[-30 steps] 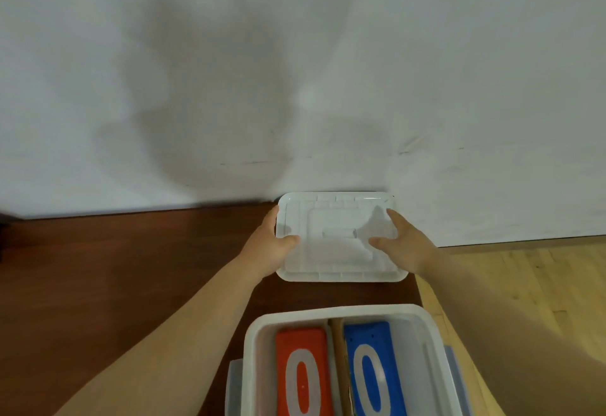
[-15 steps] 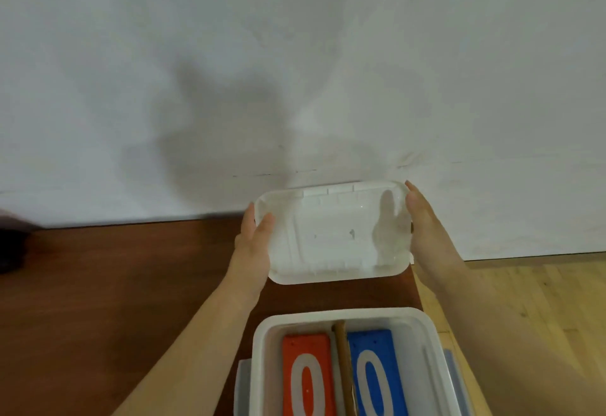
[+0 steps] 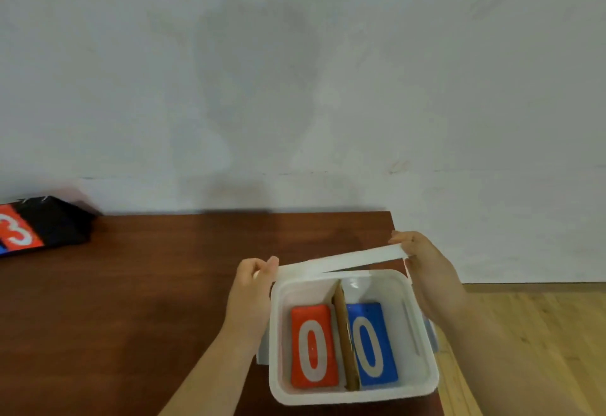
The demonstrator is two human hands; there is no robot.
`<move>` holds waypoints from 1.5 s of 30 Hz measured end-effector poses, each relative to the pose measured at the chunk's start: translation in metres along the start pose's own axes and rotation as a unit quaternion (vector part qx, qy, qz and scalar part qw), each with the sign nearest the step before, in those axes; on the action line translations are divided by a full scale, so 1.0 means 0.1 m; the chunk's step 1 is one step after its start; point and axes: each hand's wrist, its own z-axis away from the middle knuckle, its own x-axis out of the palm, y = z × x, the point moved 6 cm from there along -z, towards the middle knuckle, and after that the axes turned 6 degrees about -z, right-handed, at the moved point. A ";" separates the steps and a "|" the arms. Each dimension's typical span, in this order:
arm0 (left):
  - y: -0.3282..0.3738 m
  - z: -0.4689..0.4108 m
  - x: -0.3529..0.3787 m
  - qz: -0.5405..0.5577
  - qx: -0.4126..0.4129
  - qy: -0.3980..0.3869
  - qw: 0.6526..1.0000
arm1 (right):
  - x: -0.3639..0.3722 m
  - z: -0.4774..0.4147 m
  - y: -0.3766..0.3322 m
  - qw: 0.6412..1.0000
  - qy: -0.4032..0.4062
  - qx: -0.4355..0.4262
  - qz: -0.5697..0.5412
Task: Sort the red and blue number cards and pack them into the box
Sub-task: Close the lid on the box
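A white plastic box (image 3: 423,386) stands on the brown table near its right edge. Inside lie a red card stack (image 3: 313,345) showing a white 0 on the left and a blue card stack (image 3: 372,345) showing a white 0 on the right, parted by a cardboard divider (image 3: 346,333). A white lid (image 3: 341,261) hovers edge-on just above the box's far rim, tilted up to the right. My left hand (image 3: 252,287) grips the lid's left end. My right hand (image 3: 426,268) grips its right end.
A black scoreboard stand (image 3: 42,228) with a red number 3 card lies at the table's far left by the white wall. The table's right edge (image 3: 398,235) runs close to the box; beyond it is wooden floor (image 3: 541,350).
Both hands lifted the lid off the table by the wall, turned it, and brought it back toward me over the box's far rim. The view shifted, so the scoreboard stand now shows.
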 end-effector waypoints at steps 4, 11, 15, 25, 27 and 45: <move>-0.08 0.29 -0.02 -0.074 0.021 -0.037 0.996 | -0.13 0.32 0.14 0.991 -0.061 -0.002 0.121; -0.29 0.55 -0.01 -0.176 0.068 -0.103 0.977 | -0.28 0.66 0.40 0.962 -0.044 -0.026 0.267; -0.48 0.75 0.07 -0.273 0.071 -0.116 0.952 | -0.31 0.78 0.62 0.922 -0.063 -0.032 0.381; -1.01 1.09 0.24 -0.436 0.164 -0.129 0.875 | -0.36 1.04 0.92 0.875 -0.076 -0.052 0.475; -1.02 1.06 0.25 -0.455 0.172 -0.124 0.865 | -0.36 1.03 0.94 0.874 -0.074 -0.052 0.478; -0.90 0.67 0.23 -0.538 0.220 -0.106 0.807 | -0.23 0.98 1.03 0.846 -0.030 -0.074 0.528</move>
